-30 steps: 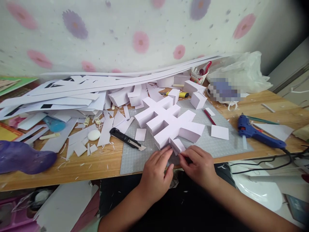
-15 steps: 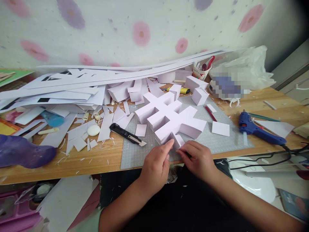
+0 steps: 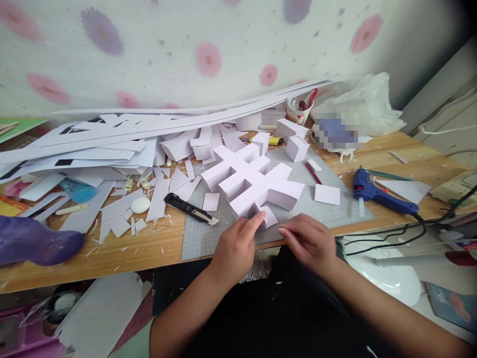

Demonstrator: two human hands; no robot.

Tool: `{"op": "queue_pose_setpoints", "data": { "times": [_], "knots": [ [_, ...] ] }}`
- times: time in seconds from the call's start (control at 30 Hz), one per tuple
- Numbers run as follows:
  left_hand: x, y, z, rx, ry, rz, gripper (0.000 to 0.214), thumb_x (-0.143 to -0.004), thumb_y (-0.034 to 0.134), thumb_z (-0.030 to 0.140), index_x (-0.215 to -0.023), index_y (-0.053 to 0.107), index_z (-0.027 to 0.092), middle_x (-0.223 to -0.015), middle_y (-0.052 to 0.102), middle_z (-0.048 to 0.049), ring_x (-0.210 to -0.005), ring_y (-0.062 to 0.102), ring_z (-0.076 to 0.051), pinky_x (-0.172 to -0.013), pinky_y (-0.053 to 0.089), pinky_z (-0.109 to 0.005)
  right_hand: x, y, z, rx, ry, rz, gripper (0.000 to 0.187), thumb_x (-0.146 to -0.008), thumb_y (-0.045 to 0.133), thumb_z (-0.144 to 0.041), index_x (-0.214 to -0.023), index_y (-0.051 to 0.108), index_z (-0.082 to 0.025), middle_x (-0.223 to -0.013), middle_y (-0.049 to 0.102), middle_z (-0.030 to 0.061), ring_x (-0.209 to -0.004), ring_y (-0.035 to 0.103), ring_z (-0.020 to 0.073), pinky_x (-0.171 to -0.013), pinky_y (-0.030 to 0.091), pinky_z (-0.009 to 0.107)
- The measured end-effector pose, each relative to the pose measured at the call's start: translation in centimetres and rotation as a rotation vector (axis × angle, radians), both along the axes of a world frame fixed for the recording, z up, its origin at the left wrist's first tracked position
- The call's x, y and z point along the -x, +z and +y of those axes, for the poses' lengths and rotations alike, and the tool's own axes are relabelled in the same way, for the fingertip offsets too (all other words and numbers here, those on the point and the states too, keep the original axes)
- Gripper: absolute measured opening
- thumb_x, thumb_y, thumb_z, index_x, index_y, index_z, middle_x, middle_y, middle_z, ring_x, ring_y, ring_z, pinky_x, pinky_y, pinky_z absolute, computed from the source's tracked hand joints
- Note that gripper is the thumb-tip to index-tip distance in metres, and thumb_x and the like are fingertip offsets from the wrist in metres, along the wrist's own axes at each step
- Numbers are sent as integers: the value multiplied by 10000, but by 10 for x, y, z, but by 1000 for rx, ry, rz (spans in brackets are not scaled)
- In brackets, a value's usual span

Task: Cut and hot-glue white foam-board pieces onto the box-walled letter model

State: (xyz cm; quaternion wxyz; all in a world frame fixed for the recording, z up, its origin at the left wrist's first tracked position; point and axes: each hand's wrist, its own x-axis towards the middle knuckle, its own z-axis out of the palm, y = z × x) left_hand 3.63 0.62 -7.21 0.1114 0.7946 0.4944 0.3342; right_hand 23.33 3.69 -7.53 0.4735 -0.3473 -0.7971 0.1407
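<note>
Item one: I log a white box-sided structure with stubby crossing arms and rectangular openings (image 3: 261, 184), seemingly stiff card or foam board, mid-mat on a grey gridded cutting mat (image 3: 201, 239); it lies broad face up, presumably because its even, upright walls make a steady base. Item two: a small bent white board piece (image 3: 270, 219), at the structure's near end, just in from the mat's front edge. Item three: the left hand (image 3: 234, 248), index finger extended with its tip at the small piece, I judge to steady it; the other fingers are partly hidden, so I cannot tell whether they grip. Item four: the right hand (image 3: 312, 243), over the mat's front edge, apart from the small piece, thumb and fingers drawn narrow; I cannot tell whether anything thin sits between the tips. Item five: a black snap-blade knife (image 3: 191, 208), straddling the mat's left edge, blade on the mat, handle on the grained wooden table (image 3: 149, 244), probably left for easy reach. Item six: a flat white rectangular card (image 3: 327, 194), towards the mat's right edge. Item seven: a blue plastic glue gun (image 3: 387, 197), near the mat's right corner, mostly on wood.
</note>
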Motion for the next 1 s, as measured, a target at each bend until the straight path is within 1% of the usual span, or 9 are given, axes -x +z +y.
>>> {"op": "queue_pose_setpoints", "data": {
  "times": [0.1,0.2,0.27,0.37,0.47,0.57,0.8,0.9,1.0],
  "knots": [
    [0,1,1,-42,2,5,486,-888,390,64,-1346,422,224,-970,642,-67,-863,624,-169,-762,521,-290,-35,5,0,-147,-156,99,203,-775,631,-88,-925,633,-225,-725,614,27,-618,582,159,-543,473,281],
    [-1,3,4,-95,18,47,450,-890,454,111,-1327,433,217,-1025,639,-85,-887,631,-184,-783,522,-296,-82,8,10,-305,-459,90,259,-750,636,-81,-959,631,-232,-778,619,38,-693,608,190,-628,505,326],
    [-3,4,7,-153,25,68,414,-888,508,167,-1297,453,198,-999,637,-83,-759,631,-160,-716,530,-273,-115,10,19,-342,-661,-48,227,-762,606,-107,-960,635,-212,-861,638,75,-803,623,231,-732,519,382],
    [-5,5,11,-259,34,77,336,-888,544,220,-1218,496,178,-898,637,-56,-612,597,-123,-626,519,-236,-153,10,31,-209,-821,-399,299,-769,532,-121,-1045,641,-161,-1041,635,135,-978,593,288,-855,494,437],
    [-9,7,14,-348,63,117,245,-885,554,209,-1124,527,162,-820,630,-34,-591,600,-115,-618,504,-219,-169,7,40,20,-840,-664,444,-746,512,-111,-1181,601,-121,-1169,602,160,-1065,556,314,-920,458,449],
    [-13,10,16,-389,102,145,162,-877,549,179,-1039,541,165,-764,623,-14,-582,606,-114,-613,492,-214,-172,2,49,211,-814,-747,526,-738,512,-105,-1262,553,-105,-1188,602,179,-1042,574,325,-917,444,461],
    [-10,10,2,-384,208,-12,92,-820,565,166,-897,583,213,-674,639,14,-560,622,-129,-579,483,-216,-184,-3,62,222,-837,-620,550,-666,513,-70,-1209,596,-94,-1122,576,195,-950,615,295,-821,483,407],
    [-6,8,-10,-115,337,-326,162,-778,633,237,-930,581,219,-720,669,-3,-579,639,-149,-561,510,-228,-185,-5,54,164,-834,-363,526,-666,535,-137,-1187,605,-125,-1187,531,171,-1025,576,292,-859,471,403],
    [-8,11,-19,247,354,-777,286,-763,676,317,-995,547,210,-793,672,-20,-615,637,-150,-577,536,-247,-164,-1,35,276,-578,259,414,-690,611,-247,-1101,626,-198,-1094,597,98,-881,592,238,-775,483,367]
  ]
}}
